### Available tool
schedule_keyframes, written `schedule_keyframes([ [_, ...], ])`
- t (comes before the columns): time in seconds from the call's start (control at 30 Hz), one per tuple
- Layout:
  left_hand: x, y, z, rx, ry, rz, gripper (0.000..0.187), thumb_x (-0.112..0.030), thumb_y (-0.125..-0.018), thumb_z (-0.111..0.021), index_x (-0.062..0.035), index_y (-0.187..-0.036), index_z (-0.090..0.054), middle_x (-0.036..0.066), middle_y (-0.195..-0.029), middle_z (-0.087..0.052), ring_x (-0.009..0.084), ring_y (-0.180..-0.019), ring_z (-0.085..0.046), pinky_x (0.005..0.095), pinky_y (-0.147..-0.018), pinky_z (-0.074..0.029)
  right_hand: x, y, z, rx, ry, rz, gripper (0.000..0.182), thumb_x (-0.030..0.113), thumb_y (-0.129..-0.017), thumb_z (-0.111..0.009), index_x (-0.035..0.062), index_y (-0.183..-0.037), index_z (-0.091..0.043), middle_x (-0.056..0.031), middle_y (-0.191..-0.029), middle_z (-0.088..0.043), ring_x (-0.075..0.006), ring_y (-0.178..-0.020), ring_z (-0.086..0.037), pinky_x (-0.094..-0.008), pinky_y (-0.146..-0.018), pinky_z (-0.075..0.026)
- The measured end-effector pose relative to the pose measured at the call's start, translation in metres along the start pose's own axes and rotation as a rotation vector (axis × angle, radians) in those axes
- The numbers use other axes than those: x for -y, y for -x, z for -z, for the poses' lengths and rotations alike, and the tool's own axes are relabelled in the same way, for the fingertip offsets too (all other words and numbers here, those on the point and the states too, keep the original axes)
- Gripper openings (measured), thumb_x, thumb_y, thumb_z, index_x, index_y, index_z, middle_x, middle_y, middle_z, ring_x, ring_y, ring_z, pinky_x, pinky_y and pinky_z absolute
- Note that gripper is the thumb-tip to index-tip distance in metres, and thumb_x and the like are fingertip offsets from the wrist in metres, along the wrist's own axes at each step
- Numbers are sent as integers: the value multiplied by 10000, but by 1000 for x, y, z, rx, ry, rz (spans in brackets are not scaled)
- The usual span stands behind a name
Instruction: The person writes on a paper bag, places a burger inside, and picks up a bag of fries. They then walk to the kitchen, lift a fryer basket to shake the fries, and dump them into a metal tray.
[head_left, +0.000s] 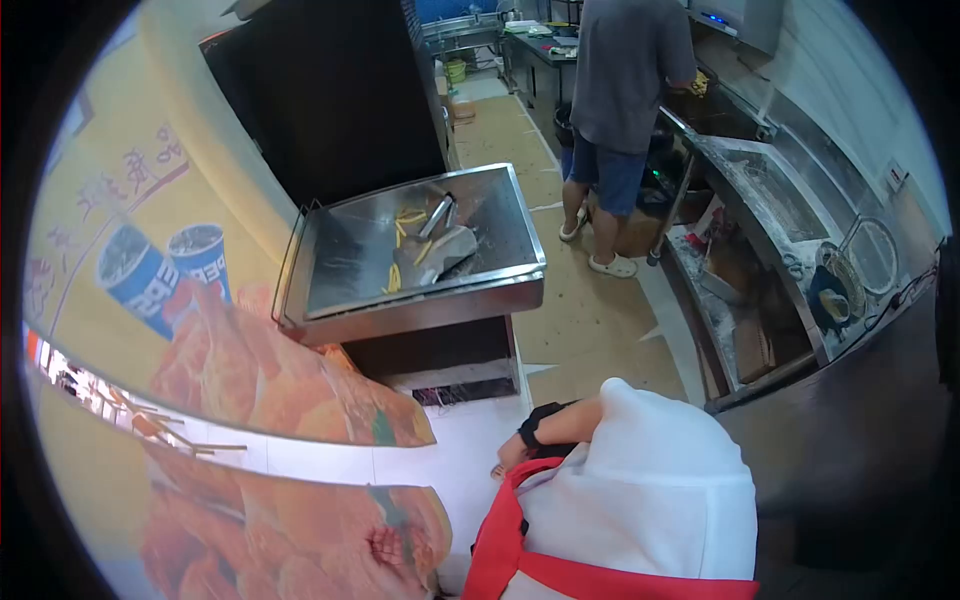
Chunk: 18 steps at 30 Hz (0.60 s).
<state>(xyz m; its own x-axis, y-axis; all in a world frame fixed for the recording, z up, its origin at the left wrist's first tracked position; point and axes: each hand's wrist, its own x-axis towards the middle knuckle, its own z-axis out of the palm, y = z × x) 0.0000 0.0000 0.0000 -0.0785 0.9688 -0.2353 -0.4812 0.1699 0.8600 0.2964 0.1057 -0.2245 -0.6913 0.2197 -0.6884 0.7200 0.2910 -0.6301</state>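
My right hand (511,457) is low in the middle of the head view, below a white sleeve (660,465), with a black band (528,432) on its wrist. Its fingers are mostly hidden behind the red apron edge (492,540), and I cannot tell whether they hold anything. Near it on the left is a panel printed with fried chicken (290,385). Beyond the hand stands a steel fry tray (410,312) with several fries (393,277), tongs (437,215) and a metal scoop (450,252). My left hand is out of view.
A co-worker (628,85) in a grey shirt stands at the right-hand counter, a hand near food in a pan. A steel counter (775,200) with a wire strainer (872,258) runs along the right. A dark cabinet (325,100) rises behind the fry tray. Brown floor covering (575,330) lines the aisle.
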Motion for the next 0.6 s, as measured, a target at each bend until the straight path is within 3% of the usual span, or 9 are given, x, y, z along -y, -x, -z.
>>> schedule_keyframes([
  [0.07, -5, 1, -4, 56, 113, -96, 270, -234, -838, -407, -71, -1044, -469, 89, -1003, -518, 209, -914, -502, 352, -834, -405, 21, 19, 2, -134, 42, 78, 333, 334, -765, -485, 22, -744, -601, -174, -726, -585, -275, -641, -549, -376, -616, -424],
  [0.1, -22, -22, 0, 69, 109, -104, 270, -234, -838, -407, -71, -1044, -469, 89, -1003, -518, 209, -914, -502, 352, -834, -405, 61, 7, 37, -230, 337, 408, 290, 272, -767, -469, 27, -672, -590, -151, -686, -581, -242, -585, -542, -376, -574, -423],
  [0.13, -37, -74, 6, 50, 220, -75, 263, -223, -840, -403, -58, -1033, -470, 92, -993, -523, 206, -900, -510, 348, -826, -414, 83, 10, 90, -138, 213, 396, 249, 228, -750, -466, 26, -664, -583, -129, -625, -567, -209, -549, -535, -372, -529, -416],
  [0.23, -95, -123, 27, -26, 140, -175, 283, -204, -849, -380, -18, -1051, -450, 109, -988, -528, 209, -876, -531, 341, -828, -428, 169, -3, 172, -324, -308, 576, 234, 200, -748, -467, 10, -651, -560, -70, -541, -526, -135, -506, -488, -309, -497, -396],
  [0.3, -124, -132, 29, 11, -54, -203, 422, -219, -851, -350, 17, -1194, -279, 150, -1218, -346, 280, -1115, -353, 437, -973, -229, 213, -20, 214, -408, -136, 680, 230, 210, -759, -468, 11, -701, -565, -56, -579, -539, -118, -526, -475, -280, -521, -390],
  [0.37, -144, -145, 47, -27, 24, -219, 386, -210, -848, -356, 19, -1158, -330, 151, -1174, -385, 275, -1088, -376, 421, -959, -256, 252, -37, 255, -393, -299, 756, 224, 203, -735, -507, 5, -818, -571, -67, -654, -569, -138, -584, -533, -282, -546, -430],
  [0.5, -196, -152, 94, -253, 85, -312, 377, -238, -801, -432, -1, -1093, -448, 130, -1097, -481, 267, -1019, -454, 396, -915, -328, 276, -106, 344, -767, -276, 738, 274, 161, -724, -519, 37, -967, -534, -69, -776, -573, -124, -710, -532, -277, -636, -430],
  [0.57, -220, -154, 144, -56, 32, -481, 306, -191, -858, -354, -4, -1089, -424, 123, -1001, -523, 217, -891, -530, 333, -842, -422, 267, -109, 393, -595, -699, 608, 261, 168, -736, -541, 20, -951, -542, -64, -787, -575, -130, -711, -534, -274, -619, -446],
  [0.6, -234, -155, 165, -86, 75, -482, 314, -189, -862, -343, 1, -1103, -412, 127, -1008, -519, 218, -909, -521, 332, -843, -420, 243, -146, 418, -617, -696, 583, 267, 159, -737, -548, 1, -951, -537, -64, -794, -571, -129, -693, -532, -264, -594, -445],
])
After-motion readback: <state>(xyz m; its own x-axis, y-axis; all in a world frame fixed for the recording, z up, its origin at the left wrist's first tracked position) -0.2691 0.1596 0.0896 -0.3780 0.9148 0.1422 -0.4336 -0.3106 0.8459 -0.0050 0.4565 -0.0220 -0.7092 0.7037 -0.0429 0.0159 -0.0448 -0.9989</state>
